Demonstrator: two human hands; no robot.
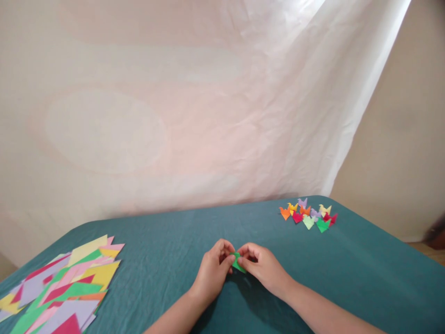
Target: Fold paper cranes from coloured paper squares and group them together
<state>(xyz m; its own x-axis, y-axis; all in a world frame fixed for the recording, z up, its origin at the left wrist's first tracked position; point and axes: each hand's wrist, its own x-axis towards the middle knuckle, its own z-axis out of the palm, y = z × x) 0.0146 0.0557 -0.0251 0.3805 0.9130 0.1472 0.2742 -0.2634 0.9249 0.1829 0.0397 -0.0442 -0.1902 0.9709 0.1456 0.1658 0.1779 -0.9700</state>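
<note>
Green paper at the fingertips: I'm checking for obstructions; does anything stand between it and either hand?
Nothing visible: the left hand and right hand both hold the green paper directly. The loose sheets lie off to the left, the paper birds farther back, right.

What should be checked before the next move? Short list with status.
1. Left hand gripping the green paper: ok, thumb and fingers pinch its left side.
2. Right hand gripping it too: ok, pinched from the right.
3. Creases on the green paper crisp: cannot tell, too small and partly covered by fingers.
4. Birds away from the hands: ok, grouped at the far right of the table.
5. Sheets away from the hands: ok, off to the left.
6. Sheets stacked square: not ok, fanned out and overlapping at angles.
</note>
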